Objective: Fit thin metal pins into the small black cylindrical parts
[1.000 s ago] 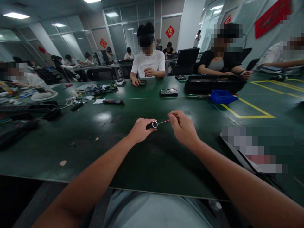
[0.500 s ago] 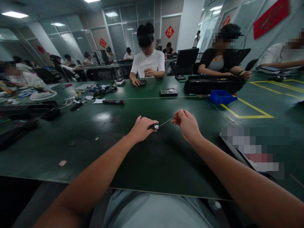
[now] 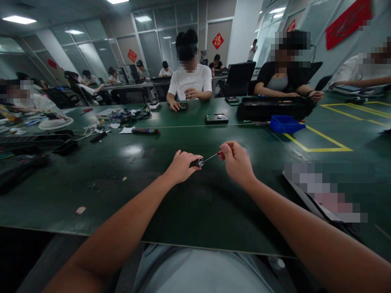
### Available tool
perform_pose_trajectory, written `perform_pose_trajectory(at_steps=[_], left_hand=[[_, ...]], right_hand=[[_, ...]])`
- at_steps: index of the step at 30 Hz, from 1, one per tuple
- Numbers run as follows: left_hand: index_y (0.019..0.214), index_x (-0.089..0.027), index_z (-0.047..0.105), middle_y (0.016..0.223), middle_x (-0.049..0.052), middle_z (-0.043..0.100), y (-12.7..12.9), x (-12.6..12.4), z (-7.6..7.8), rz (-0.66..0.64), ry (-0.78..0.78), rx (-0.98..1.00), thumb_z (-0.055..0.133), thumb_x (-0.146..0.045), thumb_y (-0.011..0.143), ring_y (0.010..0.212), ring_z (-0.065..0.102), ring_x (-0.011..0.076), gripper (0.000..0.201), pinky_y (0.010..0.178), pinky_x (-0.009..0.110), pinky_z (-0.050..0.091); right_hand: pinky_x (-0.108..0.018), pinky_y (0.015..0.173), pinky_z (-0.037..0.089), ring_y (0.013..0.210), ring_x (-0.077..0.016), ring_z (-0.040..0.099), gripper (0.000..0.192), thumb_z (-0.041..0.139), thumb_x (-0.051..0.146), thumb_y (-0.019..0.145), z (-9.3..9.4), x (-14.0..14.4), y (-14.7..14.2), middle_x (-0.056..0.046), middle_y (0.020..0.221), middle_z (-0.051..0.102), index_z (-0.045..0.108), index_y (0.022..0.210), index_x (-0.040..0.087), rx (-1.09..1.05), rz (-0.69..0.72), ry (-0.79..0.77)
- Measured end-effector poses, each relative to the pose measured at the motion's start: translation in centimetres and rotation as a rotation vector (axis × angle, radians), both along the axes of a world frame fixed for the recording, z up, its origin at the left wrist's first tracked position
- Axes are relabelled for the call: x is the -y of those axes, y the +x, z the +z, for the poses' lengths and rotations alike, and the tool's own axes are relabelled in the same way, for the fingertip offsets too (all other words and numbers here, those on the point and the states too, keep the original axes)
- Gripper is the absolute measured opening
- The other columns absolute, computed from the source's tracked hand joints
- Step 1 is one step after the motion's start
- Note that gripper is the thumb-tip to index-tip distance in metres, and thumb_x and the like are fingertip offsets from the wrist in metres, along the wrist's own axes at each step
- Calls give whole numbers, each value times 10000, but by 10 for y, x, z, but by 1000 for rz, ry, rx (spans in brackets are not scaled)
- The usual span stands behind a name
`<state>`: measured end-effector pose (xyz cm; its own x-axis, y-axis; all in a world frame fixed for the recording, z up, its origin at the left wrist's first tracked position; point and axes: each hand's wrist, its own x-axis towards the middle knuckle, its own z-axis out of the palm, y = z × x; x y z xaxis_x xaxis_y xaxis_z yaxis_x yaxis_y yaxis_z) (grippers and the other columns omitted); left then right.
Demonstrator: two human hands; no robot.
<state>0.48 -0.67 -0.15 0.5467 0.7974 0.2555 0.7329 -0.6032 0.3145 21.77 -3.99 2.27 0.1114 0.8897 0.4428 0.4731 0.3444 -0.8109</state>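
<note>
My left hand (image 3: 181,166) pins a small black cylinder (image 3: 197,162) to the bench (image 3: 195,203) at centre, while my right hand (image 3: 236,162), at 3 o'clock of it, pinches a thin screwdriver (image 3: 211,156) into its end. I judge the tip may slip if the cylinder rolls. A blue tray (image 3: 286,124) lies well apart at 1 o'clock and a co-worker's drive (image 3: 217,118) at 12; neither obstructs.

On the desk (image 3: 91,171), the hard drive (image 3: 217,118) lies far centre, the bin (image 3: 286,124) to its right, the fan (image 3: 56,121) and cables (image 3: 130,114) far left.
</note>
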Motion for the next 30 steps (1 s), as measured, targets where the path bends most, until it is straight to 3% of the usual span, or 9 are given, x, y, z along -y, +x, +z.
perform_pose_trajectory(at_steps=[4,7,11,16,19,24,27,30], left_hand=[[1264,-290,620,1196,57,673,0,0,0,-7,0,-28,666,-315,884,1144,564,275,384,1130,610,204],[1206,-245,641,1173,62,677,1,0,2,-41,-11,3,668,-282,878,1125,578,266,331,1087,528,327],[1151,-189,641,1186,76,667,1,0,3,-31,-74,183,673,-231,862,1099,602,237,293,996,396,445],[1325,-208,514,1309,88,601,4,4,5,81,-146,342,575,-254,919,1195,562,243,413,1048,409,421],[1317,-201,482,1236,92,613,6,9,9,132,-175,377,504,-308,954,1095,593,230,379,968,396,467],[1121,-194,578,996,66,661,12,17,13,110,-175,278,531,-472,935,870,619,221,337,786,366,499],[1066,-190,619,1038,73,659,16,19,11,46,-107,152,552,-389,929,923,619,232,251,797,363,492],[1152,-203,626,1105,76,648,18,21,9,-15,-39,24,502,-308,943,967,621,236,265,803,359,493]], right_hand=[[-358,691,444,722,-217,642,210,418,379,966,1,0,2,-51,756,682,555,903,233,198,33,55],[-354,688,430,728,-226,644,193,423,357,963,2,0,2,-59,778,689,556,908,228,300,56,36],[-345,672,422,727,-226,645,208,419,363,971,2,0,2,-56,780,692,563,914,225,288,40,16],[-342,662,417,722,-224,647,234,417,386,976,1,0,4,-53,771,692,574,905,227,267,14,36],[-343,656,417,720,-225,646,243,413,394,978,1,0,5,-55,776,692,579,915,227,255,9,48],[-351,663,417,722,-231,644,233,414,380,976,2,1,6,-57,770,690,580,912,230,273,-5,56],[-353,678,419,731,-234,647,230,411,377,980,2,1,6,-59,782,693,577,928,226,295,-7,70],[-354,684,420,735,-235,647,236,403,380,984,3,1,6,-61,790,694,575,935,227,308,-6,79]])
